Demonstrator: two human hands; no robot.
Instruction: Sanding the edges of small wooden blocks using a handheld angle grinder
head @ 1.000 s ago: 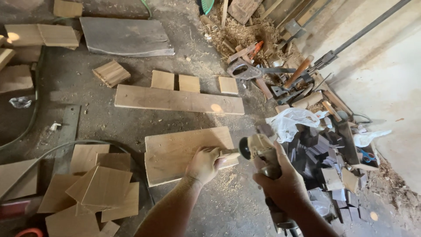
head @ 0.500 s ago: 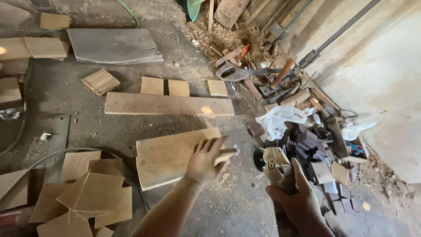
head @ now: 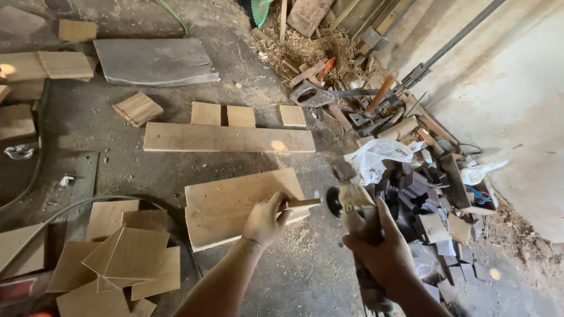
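Overhead, dusty grinder in both hands, above rough rectangular plank.

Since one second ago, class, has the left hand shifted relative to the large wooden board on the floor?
No real shift: the left hand sits over the large wooden board's right end, as earlier, now gripping the grinder's side handle.

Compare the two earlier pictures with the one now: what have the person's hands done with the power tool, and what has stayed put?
The left hand, open and off the tool half a second ago, has closed again on the side handle of the angle grinder. The right hand has kept its grip on the grinder's body. The wide board, the long plank and the scrap pile lie unchanged.
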